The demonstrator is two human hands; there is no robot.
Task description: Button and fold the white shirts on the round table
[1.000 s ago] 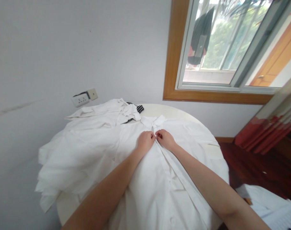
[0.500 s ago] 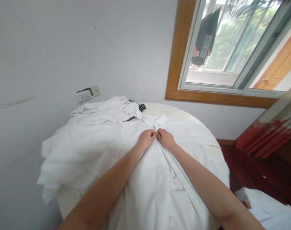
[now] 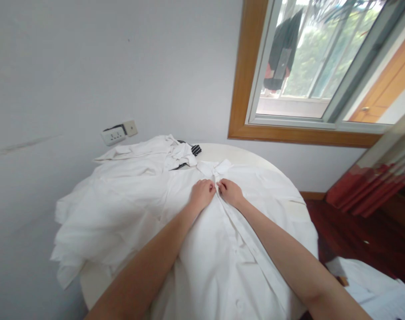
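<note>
pale table (image 3: pixel 236 153) is covered at lower centre by a white shirt (image 3: pixel 209 253); near its collar (image 3: pixel 223 167), cloth is pinched by left hand (image 3: pixel 203 194) and right hand (image 3: pixel 231 193), both curled nearly closed. front edges are best kept level.

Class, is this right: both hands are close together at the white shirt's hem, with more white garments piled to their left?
Not the hem: the head view shows the left hand and right hand just below the collar of the shirt. The rest stands.
</note>
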